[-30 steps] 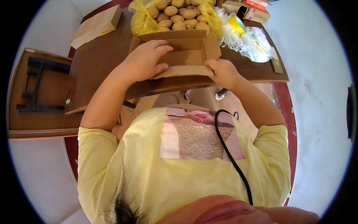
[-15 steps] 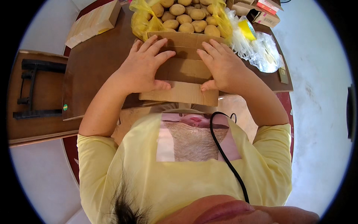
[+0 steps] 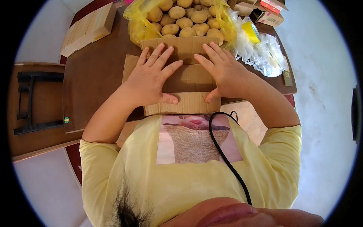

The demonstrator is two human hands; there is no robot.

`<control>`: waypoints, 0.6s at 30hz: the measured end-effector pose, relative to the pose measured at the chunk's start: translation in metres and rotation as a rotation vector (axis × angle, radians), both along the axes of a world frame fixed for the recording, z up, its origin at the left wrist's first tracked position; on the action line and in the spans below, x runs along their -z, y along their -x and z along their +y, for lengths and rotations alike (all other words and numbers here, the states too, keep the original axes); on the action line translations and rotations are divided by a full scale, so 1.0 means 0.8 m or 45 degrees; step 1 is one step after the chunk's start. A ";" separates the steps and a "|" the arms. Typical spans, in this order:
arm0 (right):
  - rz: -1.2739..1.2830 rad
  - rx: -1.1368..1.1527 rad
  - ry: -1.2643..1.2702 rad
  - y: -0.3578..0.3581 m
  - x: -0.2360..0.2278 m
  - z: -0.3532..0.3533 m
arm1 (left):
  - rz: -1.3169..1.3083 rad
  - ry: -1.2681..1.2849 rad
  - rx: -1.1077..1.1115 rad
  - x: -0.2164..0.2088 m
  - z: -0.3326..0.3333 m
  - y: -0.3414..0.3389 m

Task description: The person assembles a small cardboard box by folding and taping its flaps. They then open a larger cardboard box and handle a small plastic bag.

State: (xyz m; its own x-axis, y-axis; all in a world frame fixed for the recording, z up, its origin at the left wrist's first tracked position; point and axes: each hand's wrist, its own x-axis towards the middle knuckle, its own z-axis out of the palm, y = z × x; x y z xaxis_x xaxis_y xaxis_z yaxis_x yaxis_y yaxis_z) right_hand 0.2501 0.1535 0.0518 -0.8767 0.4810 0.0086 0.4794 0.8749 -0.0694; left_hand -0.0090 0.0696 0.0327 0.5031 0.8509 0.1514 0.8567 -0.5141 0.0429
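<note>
A brown cardboard box (image 3: pixel 191 77) with its flaps spread lies on the table in front of me. My left hand (image 3: pixel 151 77) rests on its left side, fingers spread toward the far flap and thumb over the near flap. On the other side my right hand (image 3: pixel 225 72) lies likewise, fingers apart, thumb by the near flap. Neither hand is wrapped round anything. Just beyond the far flap sit several potatoes (image 3: pixel 185 22) in a yellow plastic bag (image 3: pixel 138 28).
Flat light-brown cartons (image 3: pixel 90 28) stand in a row at the far left of the brown table (image 3: pixel 94 75). To the right of the potatoes lie clear plastic bags (image 3: pixel 270 56), a yellow tape roll (image 3: pixel 250 32) and small open boxes (image 3: pixel 264 15). A black cable (image 3: pixel 230 162) hangs over my shirt.
The box's flaps have spread flatter, and a left flap now shows beside my left hand. Both hands stay on the box, slightly lower in the picture.
</note>
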 end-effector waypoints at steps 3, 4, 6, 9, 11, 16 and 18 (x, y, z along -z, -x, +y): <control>-0.050 0.062 0.145 -0.004 0.002 0.011 | 0.031 0.075 -0.106 0.006 0.013 0.005; -0.048 0.074 0.213 -0.007 0.008 0.017 | 0.046 0.107 -0.142 0.010 0.016 0.009; -0.011 0.080 0.316 -0.011 0.020 0.026 | 0.002 0.139 -0.161 0.022 0.017 0.016; 0.082 0.063 0.390 -0.014 0.033 0.034 | -0.048 0.134 -0.169 0.028 0.017 0.020; 0.138 0.049 0.404 -0.016 0.038 0.036 | -0.048 0.125 -0.180 0.028 0.015 0.019; 0.273 0.015 0.338 -0.012 0.058 0.034 | -0.076 0.136 -0.245 0.030 0.016 0.025; 0.360 -0.030 0.355 -0.011 0.070 0.039 | -0.090 0.123 -0.244 0.034 0.018 0.030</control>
State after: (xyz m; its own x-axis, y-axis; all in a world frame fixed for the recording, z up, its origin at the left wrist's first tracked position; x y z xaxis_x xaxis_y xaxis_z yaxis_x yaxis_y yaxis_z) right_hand 0.2593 0.1849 -0.0045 -0.8691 0.4791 0.1228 0.3877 0.8141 -0.4323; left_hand -0.0328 0.0838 0.0052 0.3216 0.9422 0.0939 0.9315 -0.3326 0.1475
